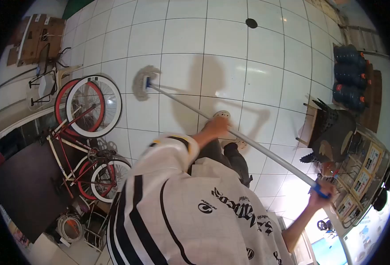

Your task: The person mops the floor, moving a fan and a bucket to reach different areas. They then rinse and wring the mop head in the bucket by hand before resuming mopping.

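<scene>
A mop with a long pale metal handle (pixel 272 156) slants across the view. Its grey, stringy head (pixel 140 84) lies on the white tiled floor, joined to the handle by a blue socket. My left hand (pixel 219 126) is closed around the handle partway along, above my shoes. At the upper end, my right hand (pixel 321 195) grips the handle by its blue end piece. Both hands are on the mop, and the handle hides some of the fingers. One light clog (pixel 222 114) shows just beyond my left hand.
Bicycles with red and white wheels (pixel 93 106) stand along the left, below cardboard boxes (pixel 40 39). Large blue water jugs (pixel 349 76) line the right wall. Nearer stand a wooden stool (pixel 309 125) and a wire rack (pixel 362 179). A dark round disc (pixel 251 23) lies on the floor ahead.
</scene>
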`<state>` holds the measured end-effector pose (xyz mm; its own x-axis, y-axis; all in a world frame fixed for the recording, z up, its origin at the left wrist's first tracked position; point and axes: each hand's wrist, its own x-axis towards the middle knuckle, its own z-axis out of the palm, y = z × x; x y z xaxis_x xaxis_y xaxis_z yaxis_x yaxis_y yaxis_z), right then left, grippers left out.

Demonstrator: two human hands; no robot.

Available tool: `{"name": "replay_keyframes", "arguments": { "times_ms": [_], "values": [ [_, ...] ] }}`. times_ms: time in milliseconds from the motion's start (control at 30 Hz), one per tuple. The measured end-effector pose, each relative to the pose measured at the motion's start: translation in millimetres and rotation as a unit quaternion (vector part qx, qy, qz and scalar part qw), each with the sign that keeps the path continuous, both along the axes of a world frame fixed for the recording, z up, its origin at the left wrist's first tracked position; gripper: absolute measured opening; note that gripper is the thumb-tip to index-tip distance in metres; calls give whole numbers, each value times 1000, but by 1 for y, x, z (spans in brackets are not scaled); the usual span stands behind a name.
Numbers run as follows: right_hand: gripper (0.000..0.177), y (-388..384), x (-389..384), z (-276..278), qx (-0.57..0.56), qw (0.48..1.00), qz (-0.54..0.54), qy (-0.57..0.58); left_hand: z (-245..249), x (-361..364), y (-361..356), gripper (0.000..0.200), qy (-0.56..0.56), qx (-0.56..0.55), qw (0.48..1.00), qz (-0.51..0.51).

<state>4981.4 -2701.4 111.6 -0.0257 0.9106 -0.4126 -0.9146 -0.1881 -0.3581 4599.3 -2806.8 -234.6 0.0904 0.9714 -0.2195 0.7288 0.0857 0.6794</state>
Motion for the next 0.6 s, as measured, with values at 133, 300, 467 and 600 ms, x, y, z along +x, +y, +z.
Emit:
{"name": "replay_keyframes", "arguments": {
  "times_ms": [133, 300, 467, 600],
  "values": [
    [26, -23, -140, -18, 77, 959, 159, -219, -19, -125, -58, 23, 85, 176, 980, 40],
    [28, -16, -27, 77, 115, 963, 48, -239, 100, -15, 30, 19, -76, 3, 996, -50],
    [21, -94, 51, 262, 205, 587, -265, -737, 218, 149, 101, 14, -263, 86, 936, -219],
    [27, -156, 49, 311, 278, 730, -287, -555, 230, 265, 166, 15, -249, 142, 888, -359]
  ]
}}
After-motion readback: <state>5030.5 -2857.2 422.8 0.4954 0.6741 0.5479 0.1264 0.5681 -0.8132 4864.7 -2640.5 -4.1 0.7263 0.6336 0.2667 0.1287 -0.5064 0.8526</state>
